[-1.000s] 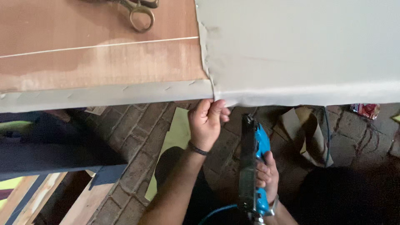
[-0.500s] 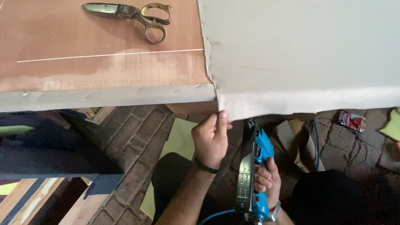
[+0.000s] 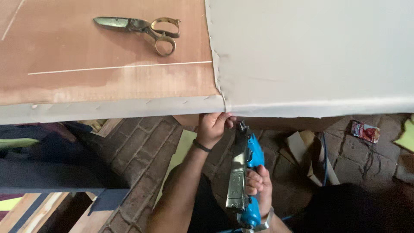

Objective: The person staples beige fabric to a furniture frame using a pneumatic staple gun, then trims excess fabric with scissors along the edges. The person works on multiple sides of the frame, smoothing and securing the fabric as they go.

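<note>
**Fabric edge pinched at the board corner, staple gun held below**

The left hand (image 3: pixel 212 127) was seen raised to the underside of the board's near edge, its fingers closed in a pinch on the lower edge of the grey fabric (image 3: pixel 310 56), just where the fabric's seam met the corner. A dark band was noted on the left wrist. The right hand (image 3: pixel 258 186) was clenched around the grip of a blue staple gun (image 3: pixel 243 172), which was held upright with its nose pointed up toward the fabric edge, just beside the left hand but not touching the board. The fabric was stretched over the right part of the wooden board (image 3: pixel 108 82), with a row of staples visible along its seam. A pair of scissors (image 3: pixel 142 29) lay closed on the bare wood, well apart from both hands. Brick floor (image 3: pixel 142 146) and scraps were recorded below.
</note>
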`<state>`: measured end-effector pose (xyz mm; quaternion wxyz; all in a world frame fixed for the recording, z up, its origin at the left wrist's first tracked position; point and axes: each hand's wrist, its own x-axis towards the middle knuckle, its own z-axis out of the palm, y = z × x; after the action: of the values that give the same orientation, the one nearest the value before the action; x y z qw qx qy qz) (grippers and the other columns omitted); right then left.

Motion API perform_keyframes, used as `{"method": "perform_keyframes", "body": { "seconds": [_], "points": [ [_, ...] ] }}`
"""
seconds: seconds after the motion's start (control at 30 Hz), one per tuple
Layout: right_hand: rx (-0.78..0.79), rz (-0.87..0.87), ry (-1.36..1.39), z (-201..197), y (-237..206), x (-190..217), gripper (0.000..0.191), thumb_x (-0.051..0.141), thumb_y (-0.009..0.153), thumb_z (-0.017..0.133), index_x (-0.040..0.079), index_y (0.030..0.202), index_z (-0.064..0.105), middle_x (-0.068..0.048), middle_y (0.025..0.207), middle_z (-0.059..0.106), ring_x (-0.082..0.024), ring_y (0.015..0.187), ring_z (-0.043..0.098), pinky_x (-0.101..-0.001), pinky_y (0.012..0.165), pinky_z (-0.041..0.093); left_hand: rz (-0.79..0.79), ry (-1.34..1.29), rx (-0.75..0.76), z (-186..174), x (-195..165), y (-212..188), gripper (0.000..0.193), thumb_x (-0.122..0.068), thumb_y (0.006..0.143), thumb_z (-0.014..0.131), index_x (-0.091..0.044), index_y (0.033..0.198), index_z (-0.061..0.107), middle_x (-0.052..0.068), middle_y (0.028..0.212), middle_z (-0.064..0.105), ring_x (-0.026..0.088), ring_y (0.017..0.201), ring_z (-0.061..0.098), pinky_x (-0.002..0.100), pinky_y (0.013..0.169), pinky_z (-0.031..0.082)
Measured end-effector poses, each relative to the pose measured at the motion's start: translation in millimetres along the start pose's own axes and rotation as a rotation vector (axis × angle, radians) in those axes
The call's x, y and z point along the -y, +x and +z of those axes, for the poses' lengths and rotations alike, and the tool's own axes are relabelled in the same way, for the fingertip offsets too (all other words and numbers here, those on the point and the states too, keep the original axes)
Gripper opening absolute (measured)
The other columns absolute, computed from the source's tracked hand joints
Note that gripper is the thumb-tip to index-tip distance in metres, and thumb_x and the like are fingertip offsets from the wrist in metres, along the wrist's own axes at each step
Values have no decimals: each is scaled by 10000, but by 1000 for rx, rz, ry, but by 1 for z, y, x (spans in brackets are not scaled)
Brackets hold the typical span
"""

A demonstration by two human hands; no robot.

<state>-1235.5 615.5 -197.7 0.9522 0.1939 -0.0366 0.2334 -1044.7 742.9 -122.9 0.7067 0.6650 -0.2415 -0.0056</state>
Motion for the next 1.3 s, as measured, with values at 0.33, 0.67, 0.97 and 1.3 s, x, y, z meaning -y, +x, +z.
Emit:
{"method": "perform_keyframes", "body": {
  "seconds": [0.33,0.67,0.97,1.3],
  "points": [
    [188,50,143,-7,55,-6,393,452,1001,628,166,732,608,92,604,603,-66,610,653,-205,611,577,320,423,-257,4,2,13,236,-157,1053,610,18,894,626,90,797,618,209,769,625,345,742,505],
    [226,181,311,17,62,-15,379,417,1012,654,114,788,618,70,588,556,-51,566,575,-206,594,540,323,309,-212,9,-17,11,219,-142,1053,641,15,902,658,68,810,650,156,788,623,323,757,514],
    [250,164,276,37,74,-18,337,386,1053,643,72,932,635,45,692,606,-46,633,610,-244,659,603,258,32,-380,0,-5,18,71,-6,934,730,34,992,736,30,929,731,129,864,688,297,782,564],
    [293,239,370,38,83,-23,406,365,978,632,28,1204,616,34,733,674,-30,622,670,-241,666,647,-235,304,-490,-25,-57,-68,184,-225,941,665,-96,1053,734,67,871,791,133,596,691,265,462,540]
  ]
}}
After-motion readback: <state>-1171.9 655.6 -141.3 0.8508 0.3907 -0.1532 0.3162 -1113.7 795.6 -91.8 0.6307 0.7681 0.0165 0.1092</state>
